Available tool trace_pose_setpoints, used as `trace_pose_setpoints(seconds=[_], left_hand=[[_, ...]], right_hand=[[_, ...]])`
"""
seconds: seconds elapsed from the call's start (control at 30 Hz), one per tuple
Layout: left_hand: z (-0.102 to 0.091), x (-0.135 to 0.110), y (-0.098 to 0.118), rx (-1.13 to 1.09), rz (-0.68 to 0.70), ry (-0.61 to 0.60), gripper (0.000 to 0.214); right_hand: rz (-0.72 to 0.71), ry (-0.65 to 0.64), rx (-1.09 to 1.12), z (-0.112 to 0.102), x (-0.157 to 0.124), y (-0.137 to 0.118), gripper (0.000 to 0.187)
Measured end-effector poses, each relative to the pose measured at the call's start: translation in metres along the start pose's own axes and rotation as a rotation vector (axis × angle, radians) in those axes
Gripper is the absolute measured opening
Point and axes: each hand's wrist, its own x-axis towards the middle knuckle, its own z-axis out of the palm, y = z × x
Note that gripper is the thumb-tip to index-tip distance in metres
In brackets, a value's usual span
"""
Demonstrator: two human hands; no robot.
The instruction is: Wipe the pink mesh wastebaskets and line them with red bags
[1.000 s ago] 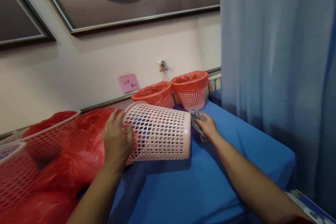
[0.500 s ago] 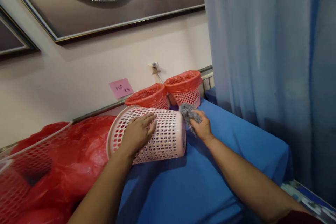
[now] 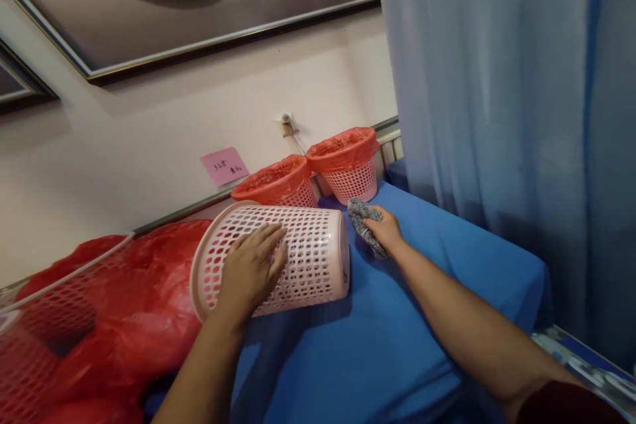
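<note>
A pale pink perforated plastic wastebasket (image 3: pixel 308 258) lies on its side on a blue-covered surface (image 3: pixel 377 344), its base facing right. My left hand (image 3: pixel 253 268) rests on the basket's upper side with the fingers stretched out. Just right of the base, my right hand (image 3: pixel 385 228) grips a crumpled grey cloth (image 3: pixel 365 222), which appears slightly apart from the basket. Behind stand two similar baskets lined with red bags, one on the left (image 3: pixel 278 182) and one on the right (image 3: pixel 348 165).
Red plastic bags (image 3: pixel 144 305) and more pink baskets (image 3: pixel 64 298) crowd the left side. A blue curtain (image 3: pixel 487 112) hangs at right. On the wall are a pink paper note (image 3: pixel 223 166), a socket with a plug (image 3: pixel 287 124) and a framed picture (image 3: pixel 223 20).
My right hand has drawn the grey cloth slightly away from the basket's base. The basket has turned or shifted a little, with my left hand still on it. The view has moved slightly.
</note>
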Motion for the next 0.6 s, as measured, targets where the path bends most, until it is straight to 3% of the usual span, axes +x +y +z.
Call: trace_pose_setpoints(seconds=[0.17, 0.3, 0.43, 0.6], left_hand=[[0.004, -0.072, -0.001, -0.031, 0.058, 0.221, 0.044], [0.010, -0.116, 0.005, -0.113, 0.042, 0.326, 0.053], [0.018, -0.133, 0.006, -0.245, 0.045, 0.389, 0.055], [0.032, -0.133, 0.017, -0.406, 0.109, 0.395, 0.050]], right_hand=[[0.086, -0.170, 0.199, 0.010, -0.016, -0.005, 0.037], [0.147, -0.339, 0.312, -0.002, -0.029, -0.022, 0.041], [0.192, -0.439, 0.385, -0.030, -0.043, -0.040, 0.044], [0.267, -0.393, 0.412, -0.073, -0.073, -0.032, 0.045]])
